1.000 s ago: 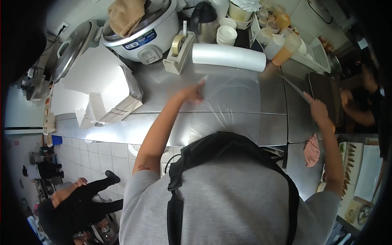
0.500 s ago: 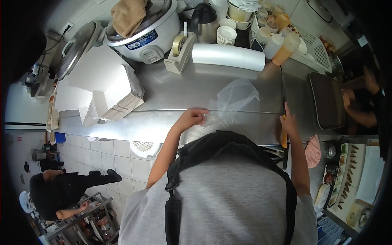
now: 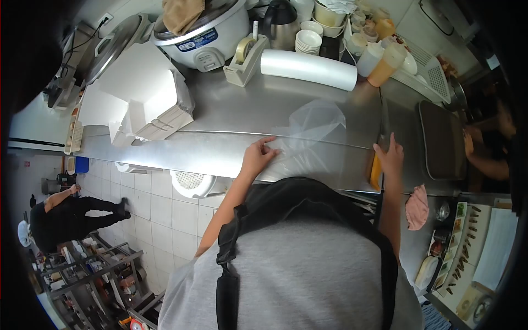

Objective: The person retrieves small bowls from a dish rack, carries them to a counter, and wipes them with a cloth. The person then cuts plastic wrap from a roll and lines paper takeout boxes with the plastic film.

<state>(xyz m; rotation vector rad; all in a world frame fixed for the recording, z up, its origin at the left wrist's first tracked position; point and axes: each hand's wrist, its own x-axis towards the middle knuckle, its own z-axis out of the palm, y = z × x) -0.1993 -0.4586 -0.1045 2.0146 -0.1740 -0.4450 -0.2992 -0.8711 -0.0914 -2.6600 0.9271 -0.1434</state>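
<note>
Thin clear plastic sheeting (image 3: 316, 126) lies crumpled on the steel counter in front of me. My left hand (image 3: 259, 157) is at its left edge, thumb and fingers apart; contact with the plastic is hard to make out. To the right, a knife with a yellow-orange handle (image 3: 376, 170) rests on the counter, its blade pointing away from me. Just beside that handle is my right hand (image 3: 389, 158), index finger stretched out and thumb apart, holding nothing that I can see.
Behind the plastic lie a white roll (image 3: 309, 70) and a tape dispenser (image 3: 246, 60). Stacked white cartons (image 3: 148, 104) stand left, a rice cooker (image 3: 206, 41) behind. Squeeze bottles (image 3: 387, 63) and a dark tray (image 3: 441, 140) are right. Another person (image 3: 66, 217) is at lower left.
My right hand has come off the knife, which now lies on the counter. My left hand's fingers have spread from a pinch at the plastic. The person at lower left has moved.
</note>
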